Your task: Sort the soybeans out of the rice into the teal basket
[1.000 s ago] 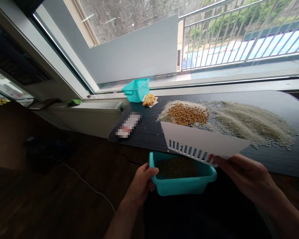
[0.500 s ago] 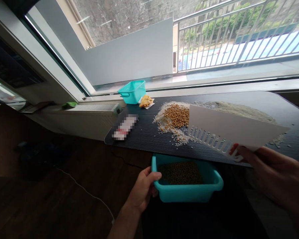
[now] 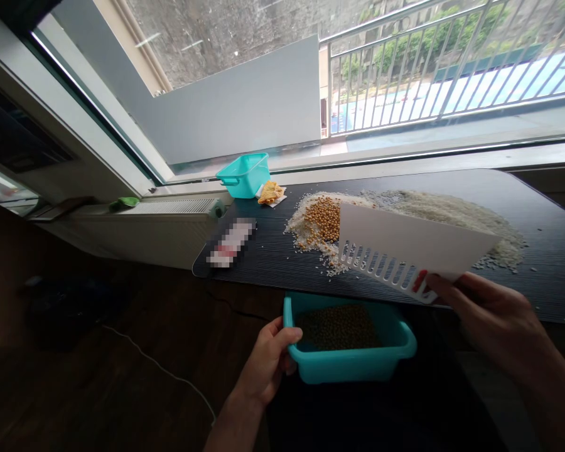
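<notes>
Soybeans [image 3: 323,219] sit heaped beside rice [image 3: 452,216] on the black table [image 3: 273,257], centre frame. My right hand [image 3: 487,314] pinches a slotted white scoop [image 3: 407,248] against them. My left hand [image 3: 267,359] grips the teal tub [image 3: 353,367] of beans at lower centre.

left hand [image 3: 267,364] curled gripping, right hand [image 3: 492,320] pinching, forearm extended

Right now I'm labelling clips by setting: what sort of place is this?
Probably a home room by a window: dark table beside a radiator, balcony railing outside.
</notes>
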`<move>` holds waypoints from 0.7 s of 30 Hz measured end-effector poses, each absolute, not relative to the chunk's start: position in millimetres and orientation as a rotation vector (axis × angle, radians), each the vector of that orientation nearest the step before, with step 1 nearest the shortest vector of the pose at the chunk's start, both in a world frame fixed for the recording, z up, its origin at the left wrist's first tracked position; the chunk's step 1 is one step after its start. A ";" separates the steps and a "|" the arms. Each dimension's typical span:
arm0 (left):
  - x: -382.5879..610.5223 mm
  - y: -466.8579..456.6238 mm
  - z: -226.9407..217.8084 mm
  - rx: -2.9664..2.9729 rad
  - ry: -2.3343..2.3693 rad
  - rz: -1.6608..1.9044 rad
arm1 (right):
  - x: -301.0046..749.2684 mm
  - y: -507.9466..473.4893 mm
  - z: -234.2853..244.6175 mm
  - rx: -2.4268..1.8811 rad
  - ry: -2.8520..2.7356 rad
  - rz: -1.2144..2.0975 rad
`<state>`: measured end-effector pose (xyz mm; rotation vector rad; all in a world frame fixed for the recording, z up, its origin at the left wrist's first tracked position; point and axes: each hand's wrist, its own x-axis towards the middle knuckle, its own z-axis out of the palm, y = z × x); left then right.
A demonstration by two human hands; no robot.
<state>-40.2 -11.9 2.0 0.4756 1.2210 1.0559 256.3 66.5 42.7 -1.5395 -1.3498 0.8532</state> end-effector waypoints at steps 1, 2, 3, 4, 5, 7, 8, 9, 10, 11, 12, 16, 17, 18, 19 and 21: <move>-39.9 -12.0 2.5 0.474 1.219 1.055 | 256.5 66.1 43.1 -1.552 -1.327 0.856; -39.7 -12.1 2.9 0.472 1.217 1.052 | 256.5 66.0 43.2 -1.565 -1.307 0.853; -39.6 -12.1 3.1 0.472 1.215 1.049 | 256.2 66.0 43.1 -1.571 -1.291 0.848; -39.5 -12.1 3.1 0.473 1.214 1.048 | 255.8 66.3 42.7 -1.573 -1.284 0.848; -39.4 -12.0 3.1 0.474 1.214 1.046 | 255.0 66.8 42.0 -1.568 -1.283 0.853; -39.2 -11.9 2.6 0.476 1.218 1.046 | 253.0 68.1 40.2 -1.545 -1.285 0.881; -39.1 -11.8 2.4 0.475 1.220 1.048 | 252.0 68.7 39.1 -1.531 -1.286 0.902; -39.1 -11.8 2.1 0.474 1.221 1.050 | 251.0 69.3 37.9 -1.518 -1.288 0.933; -39.0 -11.8 1.9 0.473 1.222 1.052 | 250.3 69.6 36.8 -1.505 -1.282 0.965; -39.1 -11.9 1.7 0.471 1.222 1.054 | 249.8 69.9 35.8 -1.493 -1.268 0.997; -39.1 -12.1 1.5 0.468 1.223 1.055 | 249.6 70.1 35.0 -1.482 -1.251 1.024; -39.4 -12.5 0.7 0.457 1.225 1.055 | 250.6 71.2 32.8 -1.470 -1.233 1.019; -39.3 -12.4 0.5 0.458 1.225 1.053 | 250.8 71.5 32.4 -1.473 -1.246 0.999; -39.2 -12.3 0.5 0.460 1.224 1.053 | 250.7 71.9 32.0 -1.471 -1.256 0.988; -39.1 -12.1 0.5 0.463 1.224 1.053 | 250.3 72.1 31.6 -1.467 -1.261 0.988; -38.8 -11.6 0.6 0.465 1.226 1.055 | 248.7 72.1 30.9 -1.448 -1.252 1.024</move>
